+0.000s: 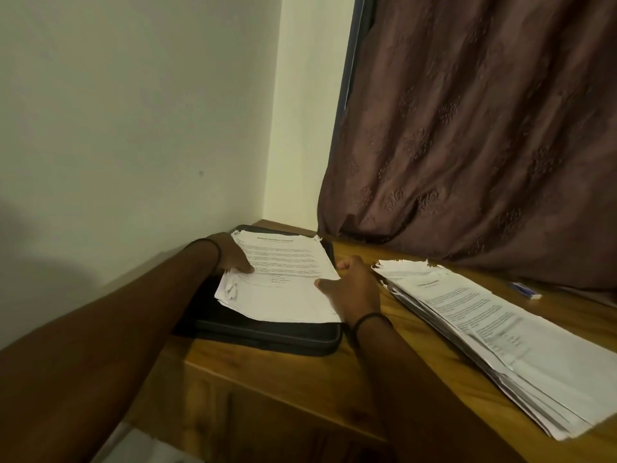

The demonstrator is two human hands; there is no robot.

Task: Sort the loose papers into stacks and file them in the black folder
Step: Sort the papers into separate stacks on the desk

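Observation:
A black folder (267, 335) lies closed in the desk's far left corner against the wall. On top of it rests a small stack of printed papers (283, 279) with torn top edges. My left hand (230, 253) grips the stack's left edge, thumb on top. My right hand (350, 289) holds its right edge, thumb pressed on the sheet. A larger, fanned pile of printed papers (500, 335) lies on the desk to the right, apart from both hands.
The wooden desk (360, 372) has its front edge close to me. A brown patterned curtain (484, 145) hangs along the back and touches the desktop. A small blue and white object (526, 289) lies by the curtain at the right. The pale wall stands at the left.

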